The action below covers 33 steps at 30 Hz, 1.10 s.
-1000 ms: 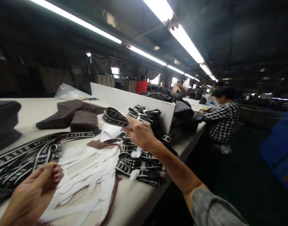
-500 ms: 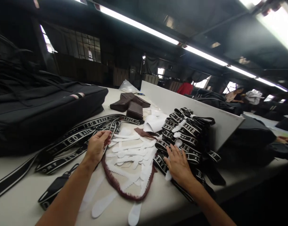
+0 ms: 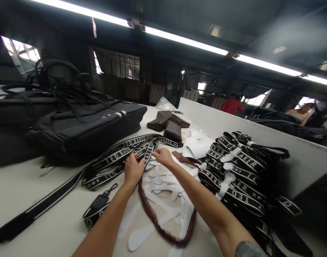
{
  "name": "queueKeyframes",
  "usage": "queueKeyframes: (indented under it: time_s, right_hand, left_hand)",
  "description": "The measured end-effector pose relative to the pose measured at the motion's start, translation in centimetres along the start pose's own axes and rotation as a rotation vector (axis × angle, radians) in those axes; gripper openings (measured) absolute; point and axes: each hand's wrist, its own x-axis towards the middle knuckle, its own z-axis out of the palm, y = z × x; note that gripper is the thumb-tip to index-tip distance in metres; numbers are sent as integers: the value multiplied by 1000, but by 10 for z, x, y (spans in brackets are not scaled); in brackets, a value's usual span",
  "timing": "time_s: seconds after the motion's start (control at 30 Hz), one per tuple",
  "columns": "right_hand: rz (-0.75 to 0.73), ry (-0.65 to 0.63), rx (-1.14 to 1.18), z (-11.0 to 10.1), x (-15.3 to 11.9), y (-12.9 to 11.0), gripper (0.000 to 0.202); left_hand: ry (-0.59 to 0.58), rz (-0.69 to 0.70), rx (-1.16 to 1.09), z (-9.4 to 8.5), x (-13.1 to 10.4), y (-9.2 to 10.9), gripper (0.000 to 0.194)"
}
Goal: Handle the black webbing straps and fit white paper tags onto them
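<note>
A loose pile of black webbing straps with white TED BAKER SPORT lettering lies on the table in front of me. My left hand is closed, its fingers on one of these straps. Just right of it, my right hand pinches at the edge of a strap that runs up between both hands; its fingertips are partly hidden. Under my right forearm are white paper strips with toothed edges, within a loop of dark red trim. A black clip-ended strap lies by my left forearm.
Bundled lettered straps are stacked at the right. Black bags stand at the left. Brown pouches and a white paper sheet lie beyond my hands. A white board borders the table; people sit behind it.
My right hand has left the strap bundles on the right and moved left to the loose straps, beside my left hand. The view has turned left, showing more of the bags.
</note>
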Motion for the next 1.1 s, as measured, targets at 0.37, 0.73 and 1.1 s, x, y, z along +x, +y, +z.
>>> queueKeyframes:
  time_s: [0.37, 0.73, 1.1]
  right_hand:
    - [-132, 54, 600, -15, 23, -79, 15]
    - [-801, 41, 538, -216, -45, -199, 22]
    - [-941, 55, 124, -252, -135, -233, 70]
  left_hand:
    - [-154, 349, 113, 0, -8, 11, 59]
    - [-34, 577, -19, 2, -13, 21, 61]
    - [-671, 370, -888, -10, -61, 160, 65]
